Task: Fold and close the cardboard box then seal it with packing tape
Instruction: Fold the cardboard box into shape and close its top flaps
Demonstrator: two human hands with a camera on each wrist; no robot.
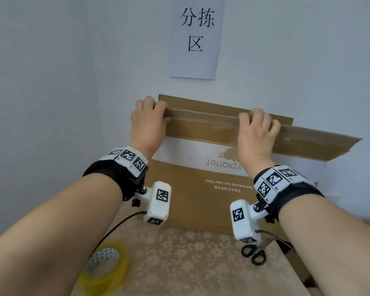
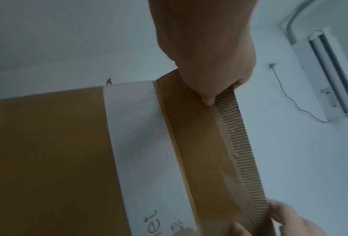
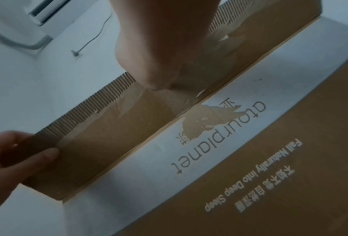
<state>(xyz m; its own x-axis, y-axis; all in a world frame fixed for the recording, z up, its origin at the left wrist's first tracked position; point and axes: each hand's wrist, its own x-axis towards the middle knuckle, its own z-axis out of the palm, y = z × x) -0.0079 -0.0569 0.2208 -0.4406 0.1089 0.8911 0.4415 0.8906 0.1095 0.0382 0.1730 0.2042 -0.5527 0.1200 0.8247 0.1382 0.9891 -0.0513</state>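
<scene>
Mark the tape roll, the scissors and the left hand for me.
tape roll (image 1: 104,266), head view, on its yellow outer rim
scissors (image 1: 254,254), head view, on the black handles
left hand (image 1: 146,122), head view, on its back

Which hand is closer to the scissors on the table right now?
Right. The right hand grips the box flap above the scissors; the left hand grips the flap's far left end, farther away.

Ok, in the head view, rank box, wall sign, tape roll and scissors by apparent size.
1. box
2. wall sign
3. tape roll, though nearness to the camera inflates it
4. scissors
</scene>
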